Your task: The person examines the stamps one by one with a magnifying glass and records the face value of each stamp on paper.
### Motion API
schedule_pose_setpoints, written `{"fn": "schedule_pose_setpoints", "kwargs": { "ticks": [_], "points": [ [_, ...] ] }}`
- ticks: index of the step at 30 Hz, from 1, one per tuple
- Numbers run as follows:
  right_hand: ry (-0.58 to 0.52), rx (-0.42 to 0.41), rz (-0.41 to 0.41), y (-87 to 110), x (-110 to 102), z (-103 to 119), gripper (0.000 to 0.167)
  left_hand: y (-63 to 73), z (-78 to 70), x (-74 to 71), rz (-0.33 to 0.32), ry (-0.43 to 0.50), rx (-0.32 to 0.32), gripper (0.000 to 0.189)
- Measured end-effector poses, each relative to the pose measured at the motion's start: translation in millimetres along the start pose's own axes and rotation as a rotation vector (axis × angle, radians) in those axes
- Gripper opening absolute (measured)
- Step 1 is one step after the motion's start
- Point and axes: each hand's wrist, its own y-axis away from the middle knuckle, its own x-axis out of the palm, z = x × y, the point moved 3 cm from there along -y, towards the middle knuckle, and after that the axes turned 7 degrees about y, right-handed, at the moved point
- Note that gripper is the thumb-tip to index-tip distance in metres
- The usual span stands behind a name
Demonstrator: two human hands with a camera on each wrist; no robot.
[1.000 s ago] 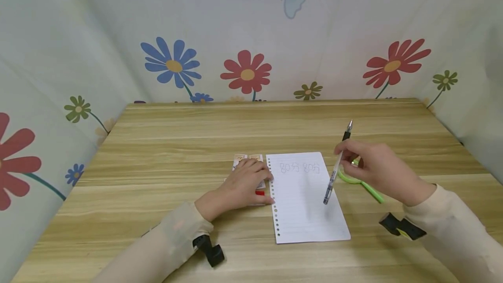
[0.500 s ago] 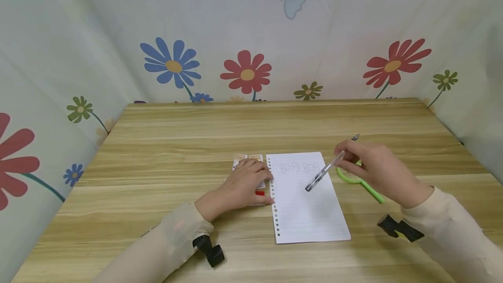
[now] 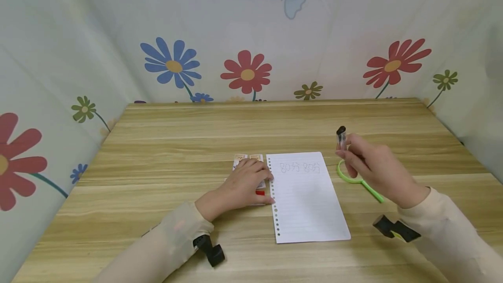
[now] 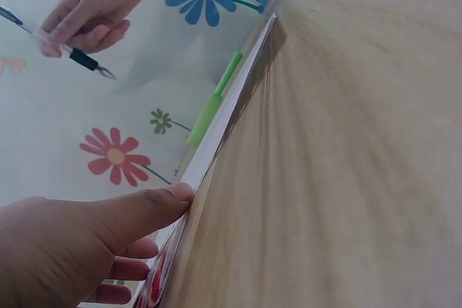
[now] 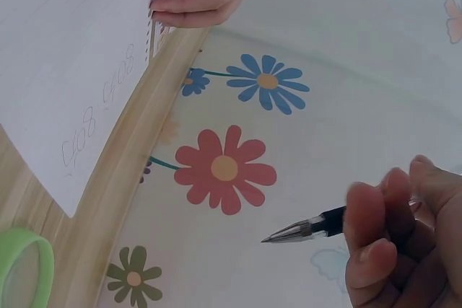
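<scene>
My right hand [image 3: 379, 169] holds a clear pen [image 3: 342, 139] in the air above the far right of a lined, punched paper sheet [image 3: 310, 208]. The pen's bare metal tip and black grip stick out past the fingers in the right wrist view, with the tip [image 5: 289, 233] away from the paper. Two rows of pencil-thin "80分" writing [image 3: 300, 168] run side by side at the sheet's top. My left hand [image 3: 243, 184] rests with extended fingers on small printed stamp-like cards [image 3: 256, 157], mostly covered, its fingertips touching the sheet's holed left edge.
A green magnifying glass [image 3: 371, 190] lies right of the sheet, partly under the right hand in the head view. The wooden table [image 3: 177, 143] meets a flower-printed curtain [image 3: 346, 25] behind and at the sides. Each wrist wears a black camera mount [image 3: 210, 251].
The pen has swung round in the right fingers: its body lay over the sheet earlier, and now its black end points up and away. The left hand stays put.
</scene>
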Motion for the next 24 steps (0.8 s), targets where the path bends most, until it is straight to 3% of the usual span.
{"fn": "schedule_pose_setpoints", "kwargs": {
  "ticks": [7, 12, 14, 17, 24],
  "points": [
    [-0.102, 0.062, -0.015, 0.8, 4, 1, 0.005, -0.1, -0.9, -0.2, 0.006, 0.005, -0.003, 0.054],
    [-0.168, 0.155, 0.035, -1.4, 7, 0, 0.030, 0.1, -0.9, 0.0, 0.015, 0.002, -0.012, 0.054],
    [-0.215, 0.203, 0.044, -0.5, 9, -1, 0.031, 0.0, -0.8, 0.2, 0.017, 0.002, -0.015, 0.054],
    [-0.326, 0.268, 0.036, 3.0, 12, -3, 0.017, -0.1, -0.8, 0.1, 0.016, 0.005, -0.015, 0.053],
    [-0.413, 0.260, 0.040, 6.3, 20, -5, 0.013, -0.4, -1.2, -0.1, 0.014, 0.009, -0.018, 0.054]
  ]
}}
